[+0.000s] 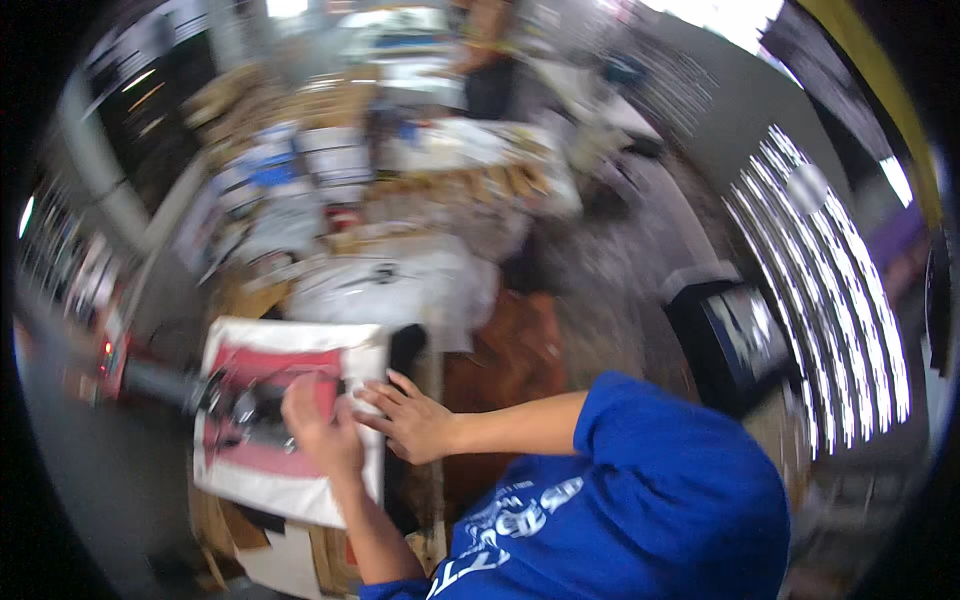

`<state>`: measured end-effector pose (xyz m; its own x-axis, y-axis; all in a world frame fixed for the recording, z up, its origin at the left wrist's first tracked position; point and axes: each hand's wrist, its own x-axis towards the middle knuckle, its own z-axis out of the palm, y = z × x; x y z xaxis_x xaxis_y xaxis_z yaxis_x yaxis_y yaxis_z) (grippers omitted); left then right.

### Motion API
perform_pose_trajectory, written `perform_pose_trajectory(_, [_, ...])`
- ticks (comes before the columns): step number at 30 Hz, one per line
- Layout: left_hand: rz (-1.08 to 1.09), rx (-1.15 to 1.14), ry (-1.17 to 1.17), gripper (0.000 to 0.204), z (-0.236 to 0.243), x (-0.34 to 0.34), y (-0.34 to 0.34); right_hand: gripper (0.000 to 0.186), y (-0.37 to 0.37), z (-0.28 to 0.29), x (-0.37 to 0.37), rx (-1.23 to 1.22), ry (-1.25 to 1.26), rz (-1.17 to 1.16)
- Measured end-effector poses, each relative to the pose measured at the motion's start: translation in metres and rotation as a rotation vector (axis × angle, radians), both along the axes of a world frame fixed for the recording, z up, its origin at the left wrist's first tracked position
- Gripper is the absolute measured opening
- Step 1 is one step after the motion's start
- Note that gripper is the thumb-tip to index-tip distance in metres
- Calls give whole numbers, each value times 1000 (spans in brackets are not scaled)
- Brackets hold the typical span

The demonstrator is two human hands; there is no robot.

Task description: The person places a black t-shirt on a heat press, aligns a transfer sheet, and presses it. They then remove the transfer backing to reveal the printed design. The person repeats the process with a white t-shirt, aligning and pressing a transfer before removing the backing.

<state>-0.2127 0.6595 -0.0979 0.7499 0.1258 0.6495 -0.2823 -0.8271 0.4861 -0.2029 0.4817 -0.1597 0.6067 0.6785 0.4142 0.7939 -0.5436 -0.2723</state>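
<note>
In front of me lies a white, flat, roughly square piece (285, 335) with a pinkish-red panel (240, 457) and a dark patch (265, 420) in its middle. I cannot tell whether it is cloth or board. My left hand (322, 430) is over the panel's right part, its fingers smeared by motion, so any hold is hidden. My right hand (410, 420) rests at the white piece's right border, palm down with fingers spread. A dark arm-like metal part (160, 383) reaches the panel from the left.
Beyond are a clear plastic bag (385, 290), blurred stacks of packages (270, 165) and a reddish-brown sheet (515, 350). A dark box-like device with a screen (745, 335) stands at the right. Brown cardboard (335, 560) shows below the white piece.
</note>
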Motion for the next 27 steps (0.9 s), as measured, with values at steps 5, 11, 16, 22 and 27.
perform_pose_trajectory(5, [307, 265, 644, 76, -14, 13, 6, 29, -267, -59, -85, -63, 411, -591])
perform_pose_trajectory(11, [360, 559, 612, 75, 3, 33, -19, 25, -564, -74, -200, -104, 88, -1601])
perform_pose_trajectory(16, [513, 490, 592, 47, 14, 19, -59, 63, -727, -95, -206, -239, 246, -1866])
perform_pose_trajectory(22, [767, 772, 547, 46, -22, 63, -231, 75, -783, -143, -166, -330, 500, -2027])
perform_pose_trajectory(27, [-838, 536, 539, 41, -141, 82, -555, 75, -802, -121, -186, 358, 253, -1605])
